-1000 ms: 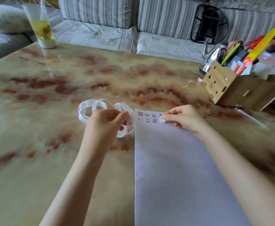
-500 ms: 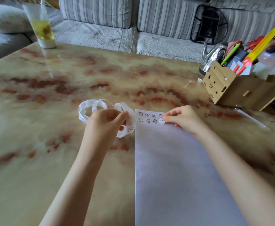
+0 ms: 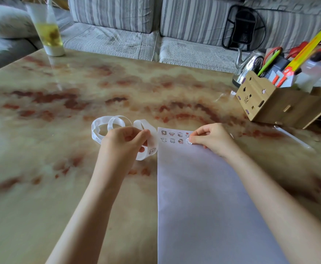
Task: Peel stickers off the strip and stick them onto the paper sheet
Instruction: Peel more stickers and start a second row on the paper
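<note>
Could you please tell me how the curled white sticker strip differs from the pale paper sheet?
The curled white sticker strip is narrow and loops up off the marbled table; the pale rectangular paper sheet is wide and lies flat. The left hand grips the strip; the right hand pinches a round sticker down onto the sheet. Both carry small cartoon stickers.

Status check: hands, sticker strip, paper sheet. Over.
Left hand grips curled white sticker strip. Right hand pinches small round white sticker down on white paper sheet, second row. Nothing in the way.
</note>
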Action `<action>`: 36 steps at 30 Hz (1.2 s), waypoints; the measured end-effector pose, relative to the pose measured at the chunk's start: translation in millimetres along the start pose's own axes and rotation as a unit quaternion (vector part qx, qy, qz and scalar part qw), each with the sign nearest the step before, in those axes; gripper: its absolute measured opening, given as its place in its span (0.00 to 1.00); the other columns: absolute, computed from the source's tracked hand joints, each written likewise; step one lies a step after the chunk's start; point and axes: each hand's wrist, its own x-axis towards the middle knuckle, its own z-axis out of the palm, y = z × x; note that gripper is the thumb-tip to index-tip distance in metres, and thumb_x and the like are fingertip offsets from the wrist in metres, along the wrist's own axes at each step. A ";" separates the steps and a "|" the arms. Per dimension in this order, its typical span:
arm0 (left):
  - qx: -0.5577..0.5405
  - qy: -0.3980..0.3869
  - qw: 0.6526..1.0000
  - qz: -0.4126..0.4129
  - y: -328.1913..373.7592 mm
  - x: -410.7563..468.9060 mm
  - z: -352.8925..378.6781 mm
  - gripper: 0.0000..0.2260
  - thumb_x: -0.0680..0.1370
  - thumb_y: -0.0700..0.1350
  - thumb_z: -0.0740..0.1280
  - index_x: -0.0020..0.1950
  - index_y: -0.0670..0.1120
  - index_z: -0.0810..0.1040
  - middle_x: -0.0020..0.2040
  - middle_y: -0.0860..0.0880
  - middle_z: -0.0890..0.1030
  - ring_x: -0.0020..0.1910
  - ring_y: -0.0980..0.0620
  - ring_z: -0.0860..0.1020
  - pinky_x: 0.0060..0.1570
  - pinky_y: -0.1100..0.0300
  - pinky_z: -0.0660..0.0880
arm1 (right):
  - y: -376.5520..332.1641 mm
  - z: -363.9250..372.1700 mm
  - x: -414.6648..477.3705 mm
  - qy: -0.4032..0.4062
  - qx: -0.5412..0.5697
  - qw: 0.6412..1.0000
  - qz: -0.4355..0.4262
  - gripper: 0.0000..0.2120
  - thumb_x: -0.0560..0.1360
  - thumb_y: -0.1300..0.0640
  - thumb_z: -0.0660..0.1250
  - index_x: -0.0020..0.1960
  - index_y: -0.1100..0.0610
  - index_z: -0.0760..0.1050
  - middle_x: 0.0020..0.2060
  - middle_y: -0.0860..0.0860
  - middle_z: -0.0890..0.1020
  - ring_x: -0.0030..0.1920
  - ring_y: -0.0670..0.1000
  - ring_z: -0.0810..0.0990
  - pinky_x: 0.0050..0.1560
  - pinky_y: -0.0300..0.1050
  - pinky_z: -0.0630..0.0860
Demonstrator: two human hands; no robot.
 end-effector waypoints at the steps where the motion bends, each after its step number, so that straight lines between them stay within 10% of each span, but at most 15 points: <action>1: -0.002 0.000 1.000 0.000 0.0 0.1 0.0 0.09 0.76 0.49 0.66 0.38 0.49 0.82 0.31 0.54 0.81 0.24 0.65 0.73 0.20 0.70 0.65 | -0.2 0.0 -0.3 0.000 0.001 1.000 -0.002 0.01 0.70 0.61 0.73 0.40 0.58 0.82 0.24 0.42 0.77 0.20 0.38 0.68 0.23 0.25 0.63; 15: -0.006 -0.003 1.000 0.006 -1.2 -0.1 -0.2 0.09 0.76 0.48 0.66 0.39 0.47 0.82 0.32 0.53 0.81 0.32 0.61 0.76 0.26 0.74 0.67 | 9.0 3.0 7.3 -0.003 -0.007 1.000 -0.012 0.08 0.70 0.61 0.74 0.48 0.58 0.79 0.32 0.48 0.76 0.26 0.38 0.72 0.23 0.26 0.63; 21: -0.005 -0.001 1.000 0.006 0.2 -0.2 -0.1 0.10 0.76 0.48 0.66 0.39 0.47 0.82 0.31 0.54 0.80 0.29 0.64 0.75 0.23 0.73 0.66 | 15.9 1.2 14.3 0.011 0.034 0.999 0.007 0.11 0.72 0.56 0.73 0.51 0.55 0.73 0.40 0.52 0.76 0.32 0.48 0.72 0.34 0.41 0.68; 36: -0.021 -0.003 1.000 0.010 3.0 -2.3 -0.4 0.09 0.77 0.46 0.66 0.42 0.44 0.83 0.31 0.57 0.79 0.26 0.69 0.75 0.24 0.75 0.66 | 18.1 8.8 13.8 0.002 0.010 1.000 -0.006 0.14 0.67 0.53 0.77 0.47 0.55 0.75 0.35 0.47 0.74 0.35 0.46 0.73 0.37 0.42 0.69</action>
